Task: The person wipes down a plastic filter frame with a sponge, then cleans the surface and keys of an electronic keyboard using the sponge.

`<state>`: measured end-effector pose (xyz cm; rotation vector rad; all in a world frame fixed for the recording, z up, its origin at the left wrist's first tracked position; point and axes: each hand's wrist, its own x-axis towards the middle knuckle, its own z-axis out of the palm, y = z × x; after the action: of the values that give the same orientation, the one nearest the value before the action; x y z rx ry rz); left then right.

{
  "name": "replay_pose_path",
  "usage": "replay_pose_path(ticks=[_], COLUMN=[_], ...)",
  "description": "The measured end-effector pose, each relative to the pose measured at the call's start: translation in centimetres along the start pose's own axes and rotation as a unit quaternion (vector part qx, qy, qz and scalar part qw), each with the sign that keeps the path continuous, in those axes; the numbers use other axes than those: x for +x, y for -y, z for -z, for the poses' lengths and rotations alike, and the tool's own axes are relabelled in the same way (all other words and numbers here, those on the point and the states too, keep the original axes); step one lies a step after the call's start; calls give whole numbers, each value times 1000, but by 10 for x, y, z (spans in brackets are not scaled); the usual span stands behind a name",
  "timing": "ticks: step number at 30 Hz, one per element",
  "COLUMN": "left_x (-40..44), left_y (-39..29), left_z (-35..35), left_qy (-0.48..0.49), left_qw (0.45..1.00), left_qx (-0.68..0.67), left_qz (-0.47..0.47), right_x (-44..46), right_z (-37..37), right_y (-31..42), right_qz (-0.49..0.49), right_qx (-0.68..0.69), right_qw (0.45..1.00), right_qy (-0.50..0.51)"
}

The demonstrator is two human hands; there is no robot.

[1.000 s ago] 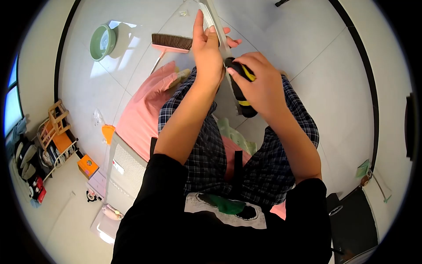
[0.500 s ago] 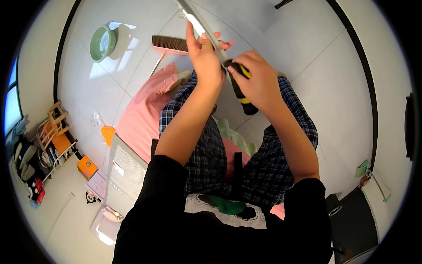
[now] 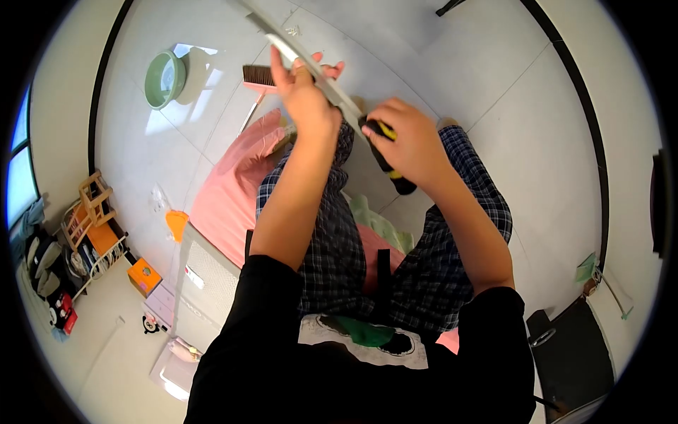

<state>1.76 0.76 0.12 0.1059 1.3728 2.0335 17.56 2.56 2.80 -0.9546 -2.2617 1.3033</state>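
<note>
A long pale metal bar (image 3: 289,49) runs diagonally from the top edge down to between my hands. My left hand (image 3: 308,95) is round the bar, its thumb on the near side and its index finger stretched along it, other fingertips showing beyond. My right hand (image 3: 409,138) is closed on a black and yellow handle (image 3: 383,159), which lies against the lower part of the bar. What the handle's far end touches is hidden by the bar and fingers.
On the tiled floor are a green basin (image 3: 164,79) and a pink broom (image 3: 258,76). Pink cloth (image 3: 229,191) drapes beside my left leg, near a white perforated seat (image 3: 212,272). Small pale pieces (image 3: 293,30) lie on the floor ahead. A dark case (image 3: 575,346) stands at the lower right.
The bar's upper end has swung to the left, tilting further over. My left hand has moved left and slightly down with it. My right hand has stayed on the handle, moving slightly down.
</note>
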Motion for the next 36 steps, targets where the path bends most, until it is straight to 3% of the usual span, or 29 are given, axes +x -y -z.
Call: replay_pose_path(ticks=[4, 12, 17, 18, 19, 20, 22, 24, 26, 28, 35, 36], left_x=[25, 23, 46, 53, 62, 66, 62, 68, 66, 59, 61, 60], left_y=[-23, -21, -25, -26, -27, -21, -19, -13, -12, -18, -18, -18], left_z=[22, 15, 42, 49, 60, 68, 67, 72, 73, 64, 69, 69], left_qy=[-75, -84, -159, -181, -164, -158, -178, -165, -68, -61, -53, -45], left_qw=[997, 995, 976, 963, 945, 946, 895, 897, 880, 876, 818, 810], left_qx=[-23, -40, -150, -200, -274, -274, -364, -370, -424, -431, -522, -530], left_qz=[-19, -20, 10, 24, 73, 72, 187, 180, 202, 206, 236, 246], right_x=[-14, -18, -21, -24, -26, -25, -23, -19, -18, -19, -20, -19], right_z=[2, 12, 22, 24, 25, 29, 40, 54, 57, 55, 37, 29], right_y=[-10, -8, -10, -18, -24, -24, -22, -19, -20, -21, -12, -15], right_qz=[-24, -29, -17, -16, -15, -13, -75, -91, -111, -65, 7, 39], right_qx=[-15, -20, 65, 23, -20, -21, -27, -12, 5, -25, -79, -80], right_qw=[995, 998, 997, 995, 988, 989, 992, 992, 992, 997, 996, 996], right_qy=[92, 61, 46, 101, 154, 148, 103, 85, 67, 31, 46, -1])
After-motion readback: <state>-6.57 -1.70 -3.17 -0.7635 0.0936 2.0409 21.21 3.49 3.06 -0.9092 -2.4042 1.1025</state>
